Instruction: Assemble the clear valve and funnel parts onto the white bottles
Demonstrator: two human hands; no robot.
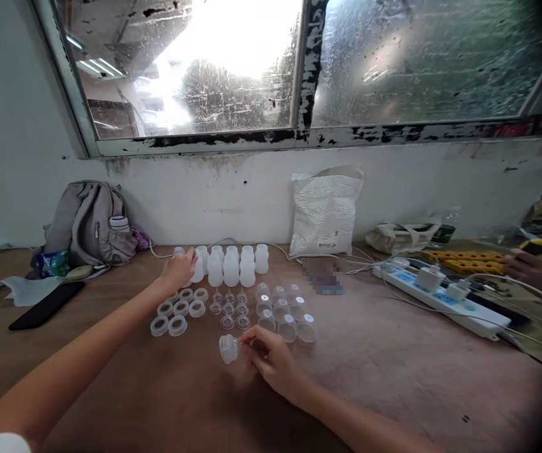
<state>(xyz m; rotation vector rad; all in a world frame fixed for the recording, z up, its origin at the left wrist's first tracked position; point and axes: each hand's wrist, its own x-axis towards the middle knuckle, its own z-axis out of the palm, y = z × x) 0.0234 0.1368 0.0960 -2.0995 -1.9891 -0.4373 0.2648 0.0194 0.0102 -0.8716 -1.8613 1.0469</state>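
Observation:
My left hand [179, 270] reaches to the left end of a cluster of frosted white baby bottles, its fingers closed at the leftmost bottle [198, 267]. Above the near table, my right hand [271, 355] pinches a clear bottle nipple fitted in a screw ring [228, 348], turned sideways with the ring facing left. Several loose translucent screw rings [177, 325] lie in rows below my left hand. Clear nipples [228, 308] stand upright in the middle. To their right are rows of transparent dome caps [286, 327].
A black phone [46, 306], a white sheet and a grey backpack [86, 217] are on the left. A white padded bag [326, 214] leans against the wall. Rightward lie a power strip [445, 299] with cables, a pouch [400, 236] and another person's hand [530, 269] with a yellow-and-black object.

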